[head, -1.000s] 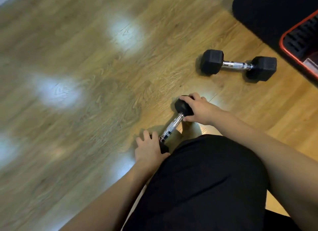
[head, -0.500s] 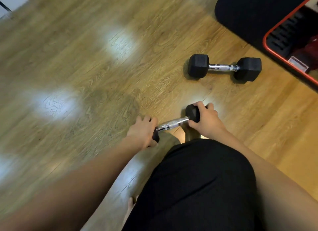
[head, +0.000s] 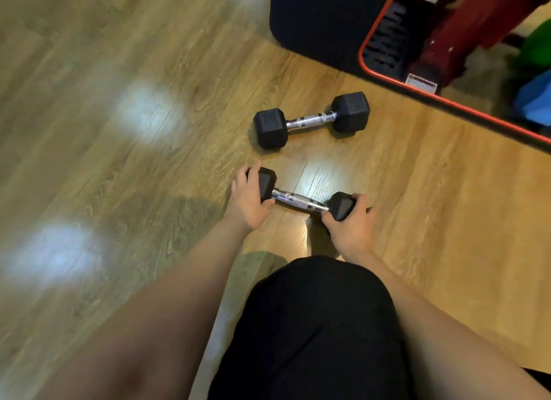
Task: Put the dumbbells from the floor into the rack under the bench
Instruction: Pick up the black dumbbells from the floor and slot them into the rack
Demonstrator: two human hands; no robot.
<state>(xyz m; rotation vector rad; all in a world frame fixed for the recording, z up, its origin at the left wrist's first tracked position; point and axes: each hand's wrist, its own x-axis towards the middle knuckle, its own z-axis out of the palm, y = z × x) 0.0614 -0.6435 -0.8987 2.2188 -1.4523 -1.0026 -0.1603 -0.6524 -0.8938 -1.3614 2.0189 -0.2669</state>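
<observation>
The near dumbbell (head: 301, 201) is being gripped at its heads by the left hand (head: 249, 201) and right hand (head: 351, 228), just above the floor (head: 149, 176); carrying toward the red-framed rack (head: 387, 42) is being called for. The second dumbbell (head: 311, 119) is lying untouched.

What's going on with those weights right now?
Left hand and right hand grip near dumbbell by its heads. Second dumbbell lies on floor ahead. Nothing between.

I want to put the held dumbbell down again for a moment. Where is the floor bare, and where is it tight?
Bare wood floor spreads wide to the left of the left hand. More lies right of the right hand, up to the red-edged base. Tight: the strip between the held dumbbell and the second dumbbell.
</observation>
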